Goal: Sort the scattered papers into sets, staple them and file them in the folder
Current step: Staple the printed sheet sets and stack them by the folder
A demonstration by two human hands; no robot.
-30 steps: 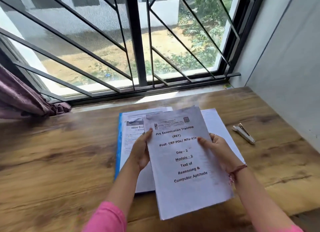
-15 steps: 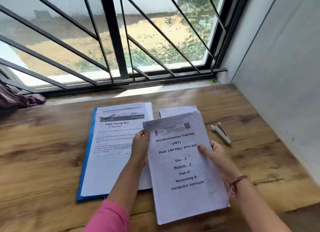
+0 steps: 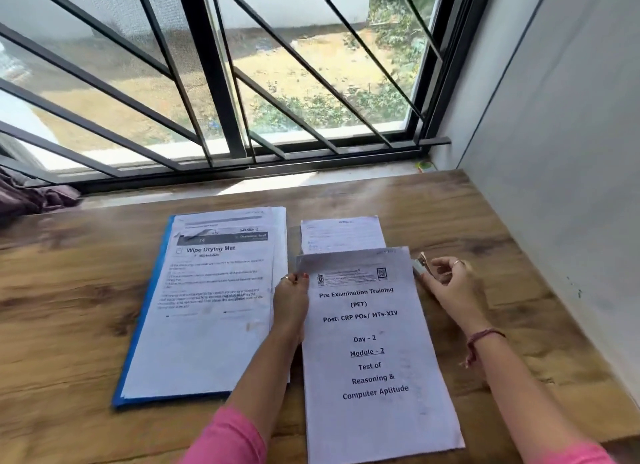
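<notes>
A paper set headed "Pre Examination Training" [image 3: 374,346] lies on the wooden table [image 3: 69,307] in front of me. My left hand [image 3: 291,304] pinches its upper left edge. My right hand [image 3: 450,287] has its fingers curled round the small silver stapler [image 3: 420,265] just right of the set's top right corner. To the left, an open blue folder [image 3: 138,332] holds papers topped by a "Wipe Drying Mat" sheet [image 3: 214,301]. A further white sheet [image 3: 341,235] lies beyond the set, partly covered by it.
A barred window [image 3: 221,82] and its sill run along the table's far edge. A grey wall [image 3: 561,152] borders the right side. A purple cloth [image 3: 31,197] hangs at the far left. A small green item [image 3: 426,166] sits in the sill corner.
The paper set has come down onto the table. My right hand has left its right edge and moved up to the stapler, closing round it. The left hand stays at the set's edge.
</notes>
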